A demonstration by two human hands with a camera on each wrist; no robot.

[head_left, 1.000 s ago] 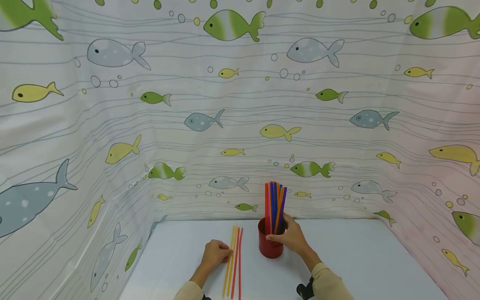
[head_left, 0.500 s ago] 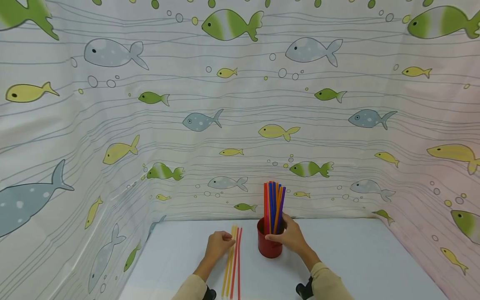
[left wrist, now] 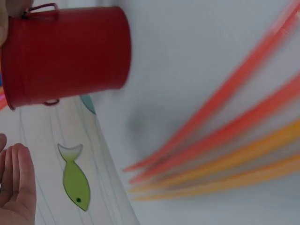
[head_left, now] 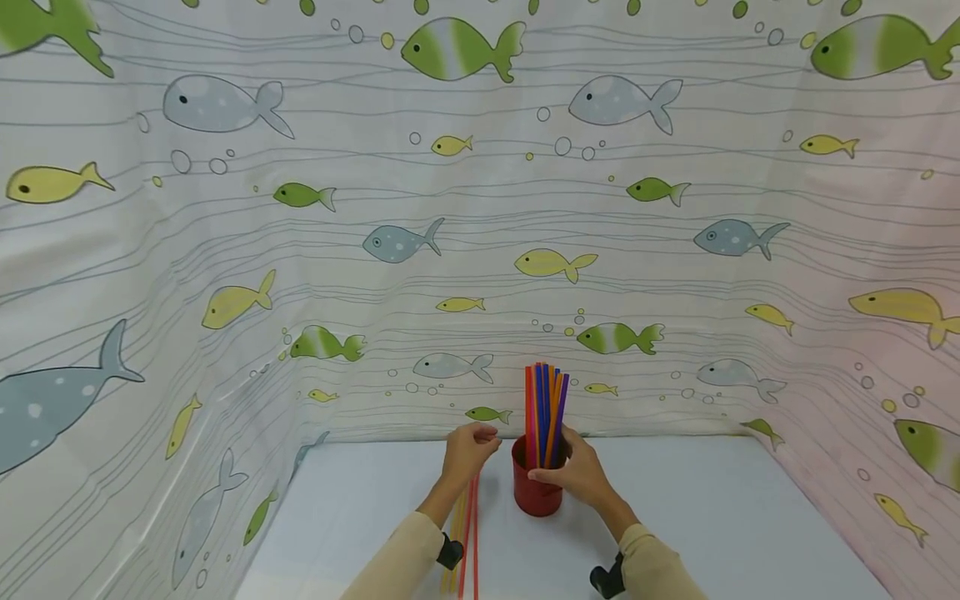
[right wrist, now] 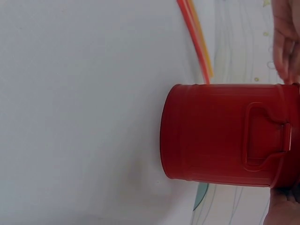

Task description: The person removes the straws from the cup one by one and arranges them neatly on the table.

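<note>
Here are the fingers of the left hand (head_left: 469, 454), just left of centre low in the head view: fairly straight, lying side by side, and I see nothing pinched in them. The right hand (head_left: 581, 471), just right of it, grips the rim of a red pot (head_left: 537, 497), thumb across the front; the other fingers are mostly hidden behind, so I can't tell their full curl.

The pot stands upright at lower centre, and a bundle of coloured sticks (head_left: 546, 408) rises from its mouth, red, blue, orange and purple, leaning slightly right. Out past the fingers, two red sticks (left wrist: 253, 61) and two yellow sticks (left wrist: 262, 174) lie loose, fanning across the right half of the left wrist view, apart from the pot. All this is on a white table (head_left: 675, 500), with a fish-print sheet (head_left: 480, 192) filling the upper frame.

My reading of the step: right hand steadying the pot, left hand free beside it, four sticks lying out. The next move, I'd judge, calls for a firm rim grip and light left fingertips that don't knock the bundle.
</note>
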